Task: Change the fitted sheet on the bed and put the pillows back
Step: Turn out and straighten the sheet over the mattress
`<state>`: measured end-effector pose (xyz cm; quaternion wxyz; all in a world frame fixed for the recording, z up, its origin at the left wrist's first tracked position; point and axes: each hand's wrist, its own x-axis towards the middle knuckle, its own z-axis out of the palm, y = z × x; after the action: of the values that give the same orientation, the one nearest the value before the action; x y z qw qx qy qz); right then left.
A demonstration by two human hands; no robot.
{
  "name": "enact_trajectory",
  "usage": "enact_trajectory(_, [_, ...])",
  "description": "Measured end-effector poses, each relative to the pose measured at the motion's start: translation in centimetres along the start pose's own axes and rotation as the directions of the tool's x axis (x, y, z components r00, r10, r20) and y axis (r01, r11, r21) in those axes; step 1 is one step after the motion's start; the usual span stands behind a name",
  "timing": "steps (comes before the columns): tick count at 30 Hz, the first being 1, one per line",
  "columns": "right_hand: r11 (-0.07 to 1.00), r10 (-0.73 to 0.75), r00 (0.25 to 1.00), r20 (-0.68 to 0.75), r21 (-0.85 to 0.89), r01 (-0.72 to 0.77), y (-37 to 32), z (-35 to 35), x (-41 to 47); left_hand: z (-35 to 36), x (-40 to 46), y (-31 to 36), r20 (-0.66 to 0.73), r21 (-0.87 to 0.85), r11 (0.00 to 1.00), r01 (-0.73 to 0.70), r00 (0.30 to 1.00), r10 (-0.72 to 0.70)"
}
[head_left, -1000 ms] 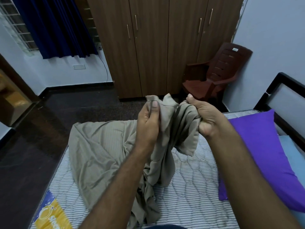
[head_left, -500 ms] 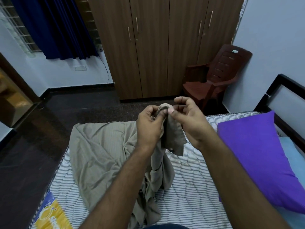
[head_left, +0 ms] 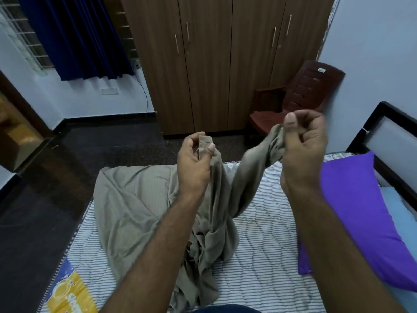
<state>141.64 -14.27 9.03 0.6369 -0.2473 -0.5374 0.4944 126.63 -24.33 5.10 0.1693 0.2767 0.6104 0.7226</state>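
Seen from the head camera, a bedroom fills the view, with a bare mattress [head_left: 259, 256] across the lower half. Its cover is white with thin dark stripes and quilted stitching. A yellow and blue label [head_left: 70, 292] sits at its near left corner. Beyond the mattress lies a dark, glossy floor [head_left: 108, 145]. A tall brown wardrobe [head_left: 221, 64] with four doors and slim metal handles stands against the far wall. To its left hangs a dark blue curtain [head_left: 76, 37] beside a barred window. A reddish-brown plastic chair [head_left: 300, 93] stands in the corner to the wardrobe's right, against a pale blue wall. At the right edge, a black-framed headboard [head_left: 388, 136] rises above the mattress. A purple pillow [head_left: 356, 213] rests on the mattress by the headboard, with a light blue pillow [head_left: 401, 213] partly under it on the far side.

A beige sheet [head_left: 133, 211] lies crumpled on the left and middle of the mattress, one part lifted into the air by both hands.

Both bare forearms reach forward from the bottom of the view. The left hand [head_left: 194, 163] is raised over the middle of the mattress, pinching a hemmed edge of the sheet between thumb and curled fingers. The right hand [head_left: 302, 145] is held higher and apart to the right, gripping another bunched part of the sheet, thumb pressed on top of the cloth and fingers curled behind it. Between the two hands the sheet sags in a loose fold, then falls to the heap below.
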Motion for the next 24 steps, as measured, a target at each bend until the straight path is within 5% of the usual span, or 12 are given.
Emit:
enact_trajectory(3, [0.995, 0.096, 0.972, 0.213, -0.043, -0.089, -1.6, 0.6, 0.0, 0.2, 0.1, 0.2, -0.003, -0.04, 0.999, 0.027, 1.0, -0.027])
enact_trajectory(6, [0.927, 0.371, 0.782, 0.501, -0.15, -0.344, -0.7, 1.1, -0.7, 0.5, -0.2, 0.3, 0.026, -0.011, 0.999, 0.036, 0.999, -0.036])
enact_trajectory(12, [0.895, 0.422, 0.565, 0.709, -0.227, -0.384, 1.3, 0.2, -1.8, 0.6, -0.6, -0.3, 0.065, 0.078, 0.996, 0.032, 0.997, -0.037])
enact_trajectory(14, [0.908, 0.402, 0.584, 0.706, -0.222, -0.356, 1.9, 0.3, -2.0, 0.4, -0.8, -0.4, 0.025, 0.094, 0.995, 0.016, 1.0, -0.019])
enact_trajectory(20, [0.953, 0.272, 0.8, 0.534, -0.264, -0.148, 2.9, 1.0, -2.2, 0.3, -1.2, -0.4, -0.064, 0.013, 0.999, 0.053, 0.997, -0.052])
enact_trajectory(24, [0.884, 0.042, 0.778, 0.627, -0.386, 0.263, 3.0, 0.8, -2.5, 0.2, -1.3, -0.2, -0.025, -0.014, 0.999, 0.042, 0.999, -0.042])
